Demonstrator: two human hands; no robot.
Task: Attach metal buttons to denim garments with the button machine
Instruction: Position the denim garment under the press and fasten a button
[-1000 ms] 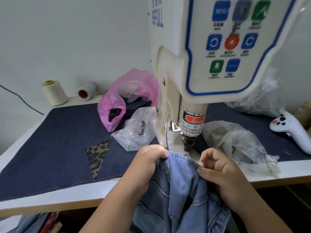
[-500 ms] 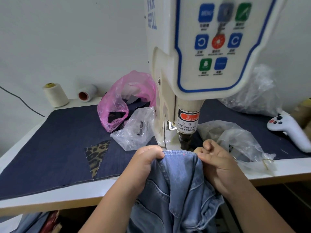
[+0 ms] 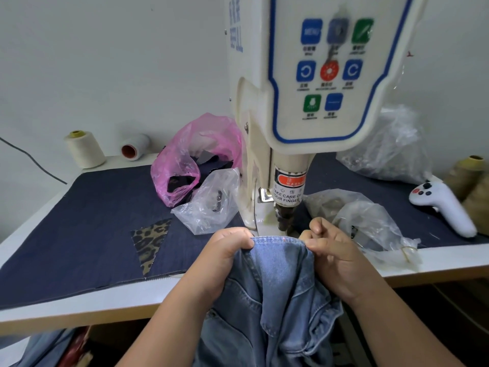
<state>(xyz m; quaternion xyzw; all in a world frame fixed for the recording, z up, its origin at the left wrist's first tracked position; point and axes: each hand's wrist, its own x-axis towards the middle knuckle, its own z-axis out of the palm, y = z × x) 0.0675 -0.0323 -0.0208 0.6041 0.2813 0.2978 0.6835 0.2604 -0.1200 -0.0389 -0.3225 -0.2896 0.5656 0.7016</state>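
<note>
Both hands pinch the stitched top edge of one light-blue denim garment [image 3: 277, 282] at the desk's [image 3: 436, 263] front edge: the left hand [image 3: 225, 258] grips its left end with curled fingers, the right hand [image 3: 336, 258] its right end, and the edge stretches taut between them just in front of the button machine's [image 3: 304, 102] punch head [image 3: 284, 217], the rest hanging below the desk. On the desk sit one pink bag [image 3: 195, 157], three clear bags, two cream thread cones at the back left corner, and one white controller [image 3: 444, 205] near the right edge.
</note>
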